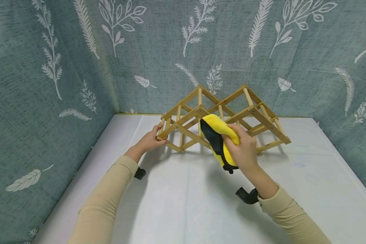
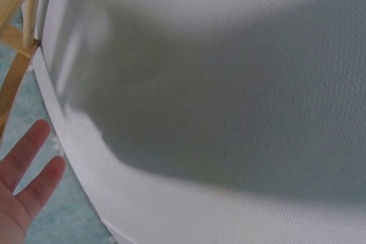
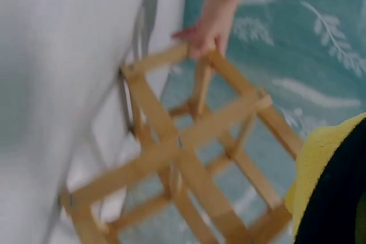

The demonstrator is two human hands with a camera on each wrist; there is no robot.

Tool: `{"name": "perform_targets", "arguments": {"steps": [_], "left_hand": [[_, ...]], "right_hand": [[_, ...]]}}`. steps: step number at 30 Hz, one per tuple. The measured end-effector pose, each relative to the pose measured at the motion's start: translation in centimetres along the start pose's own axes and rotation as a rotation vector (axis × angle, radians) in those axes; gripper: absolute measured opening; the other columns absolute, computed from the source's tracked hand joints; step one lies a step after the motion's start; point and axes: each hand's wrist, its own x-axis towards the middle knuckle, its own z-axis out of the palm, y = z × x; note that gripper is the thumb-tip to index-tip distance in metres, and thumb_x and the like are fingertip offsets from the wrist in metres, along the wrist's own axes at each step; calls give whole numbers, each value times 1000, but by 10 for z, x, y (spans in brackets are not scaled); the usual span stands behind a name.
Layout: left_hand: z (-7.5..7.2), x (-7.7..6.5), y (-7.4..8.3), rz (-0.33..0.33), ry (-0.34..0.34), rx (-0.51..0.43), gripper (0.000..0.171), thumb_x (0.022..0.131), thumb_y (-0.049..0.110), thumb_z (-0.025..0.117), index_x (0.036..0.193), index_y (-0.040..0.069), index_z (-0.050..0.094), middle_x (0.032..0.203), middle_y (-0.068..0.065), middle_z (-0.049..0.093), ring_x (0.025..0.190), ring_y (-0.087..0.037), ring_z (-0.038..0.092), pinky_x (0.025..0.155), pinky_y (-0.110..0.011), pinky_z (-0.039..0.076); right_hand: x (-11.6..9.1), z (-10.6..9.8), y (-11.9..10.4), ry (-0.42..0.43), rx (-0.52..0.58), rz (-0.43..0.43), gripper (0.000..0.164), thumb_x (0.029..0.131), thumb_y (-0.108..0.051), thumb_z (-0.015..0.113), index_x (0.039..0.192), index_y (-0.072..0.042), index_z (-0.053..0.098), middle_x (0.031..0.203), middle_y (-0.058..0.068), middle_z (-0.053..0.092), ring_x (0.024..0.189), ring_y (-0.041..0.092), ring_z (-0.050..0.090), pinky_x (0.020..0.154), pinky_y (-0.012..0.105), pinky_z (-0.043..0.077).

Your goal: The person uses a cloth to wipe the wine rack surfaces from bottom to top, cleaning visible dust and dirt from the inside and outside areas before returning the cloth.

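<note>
A folding wooden rack (image 1: 198, 110) of crossed slats and dowels stands in a zigzag on the white table. At its left end my left hand (image 1: 150, 139) holds the end bars, thumb low and fingers higher. Two of that hand's fingers (image 2: 40, 184) show spread in the left wrist view. My right hand (image 1: 243, 147) grips a soft, fuzzy yellow-and-black thing (image 1: 215, 137) in front of the rack's middle, raised over the table. It overlaps the rack in the head view. The right wrist view catches only the yellow-and-black thing's edge (image 3: 326, 170), beside the rack.
The white table (image 1: 167, 203) runs back to a teal leaf-print curtain (image 1: 158, 67), which also hangs along the left and right sides. Black camera mounts (image 1: 247, 196) stick out at both wrists. Shadows of the arms fall across the tabletop.
</note>
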Motion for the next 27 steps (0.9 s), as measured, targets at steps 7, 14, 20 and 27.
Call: {"name": "perform_targets", "arguments": {"steps": [7,14,20,27], "left_hand": [[-2,0,1,16,-4,18,81,86,35,62,146,9,13,150,-16,20,127,-38,37,101,-51,34],[-1,-1,1,22,14,17,80,86,34,62,145,8,16,152,-13,17,126,-37,38,100,-49,35],[-1,-1,1,24,13,2,80,86,33,62,145,9,14,153,-9,14,127,-36,38,101,-49,34],[0,-2,0,26,22,-6,80,86,32,63,145,8,15,152,-11,17,126,-37,39,101,-49,35]], "right_hand": [[7,51,-8,-138,-24,40,26,81,-5,66,106,-1,61,95,17,67,57,23,57,52,32,47],[16,84,-7,-228,-71,83,25,85,-9,63,109,-2,60,101,16,66,68,26,62,57,35,50],[22,80,-2,-137,-30,107,22,85,-8,62,106,0,60,89,17,67,57,24,57,52,32,47],[24,58,-3,-88,-16,131,23,86,-10,63,106,0,61,85,17,67,54,23,56,49,28,44]]}}
